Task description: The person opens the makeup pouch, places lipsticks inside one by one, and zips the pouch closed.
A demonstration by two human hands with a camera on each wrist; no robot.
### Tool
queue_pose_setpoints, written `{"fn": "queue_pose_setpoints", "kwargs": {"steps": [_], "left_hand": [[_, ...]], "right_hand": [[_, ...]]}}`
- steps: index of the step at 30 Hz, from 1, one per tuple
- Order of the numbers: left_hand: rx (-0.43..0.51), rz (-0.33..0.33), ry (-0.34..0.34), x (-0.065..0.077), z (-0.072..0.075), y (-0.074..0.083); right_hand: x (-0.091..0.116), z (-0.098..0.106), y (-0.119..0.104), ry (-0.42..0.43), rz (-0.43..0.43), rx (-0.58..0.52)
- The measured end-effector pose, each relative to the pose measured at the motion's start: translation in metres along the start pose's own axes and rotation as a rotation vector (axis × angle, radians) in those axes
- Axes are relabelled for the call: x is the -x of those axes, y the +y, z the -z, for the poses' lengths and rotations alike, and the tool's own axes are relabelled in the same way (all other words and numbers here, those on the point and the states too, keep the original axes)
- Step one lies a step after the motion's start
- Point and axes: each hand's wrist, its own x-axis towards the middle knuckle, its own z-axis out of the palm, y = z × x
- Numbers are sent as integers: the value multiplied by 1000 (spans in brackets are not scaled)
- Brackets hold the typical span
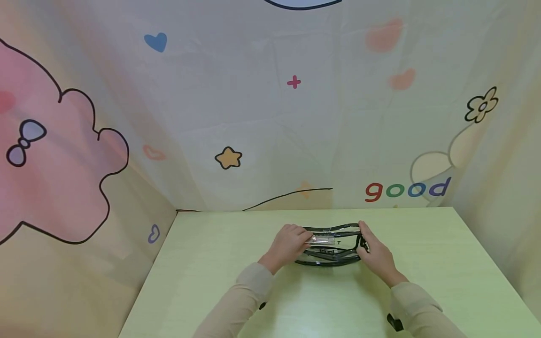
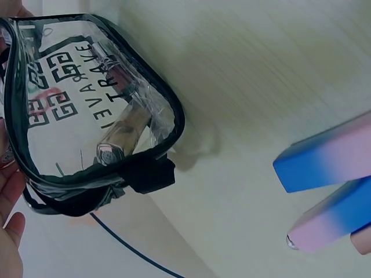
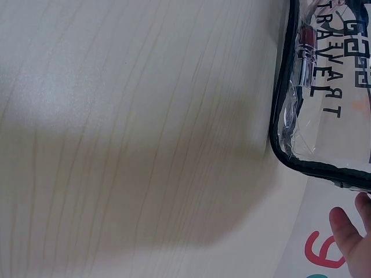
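A clear pouch with black trim (image 1: pixel 334 264) is held up between both hands over the table. My left hand (image 1: pixel 289 245) grips its left end, fingers curled, and a clear, pinkish tube (image 1: pixel 324 240) lies by the fingertips. My right hand (image 1: pixel 377 255) holds the right end, with fingers and thumb on either side of the trim. Through the plastic in the left wrist view show a gold tube (image 2: pixel 124 133) and a dark reddish lipstick (image 2: pixel 116 75), near black lettering. In the right wrist view, fingertips of the right hand (image 3: pixel 351 234) are at the pouch's lower edge.
Blue-and-pink block-like shapes (image 2: pixel 327 159) fill the right edge of the left wrist view. The pale wood-grain table (image 1: pixel 203 281) ends at a printed cloth backdrop (image 1: pixel 262 117), with more cloth at both sides.
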Motion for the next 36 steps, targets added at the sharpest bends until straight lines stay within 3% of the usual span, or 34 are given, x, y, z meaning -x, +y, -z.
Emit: {"fn": "queue_pose_setpoints", "kwargs": {"steps": [14,36], "left_hand": [[-35,29,-47,-9,-6,12],[-74,85,-24,-11,-16,18]], "right_hand": [[0,0,0,9,6,13],[1,2,-3,7,6,18]]}}
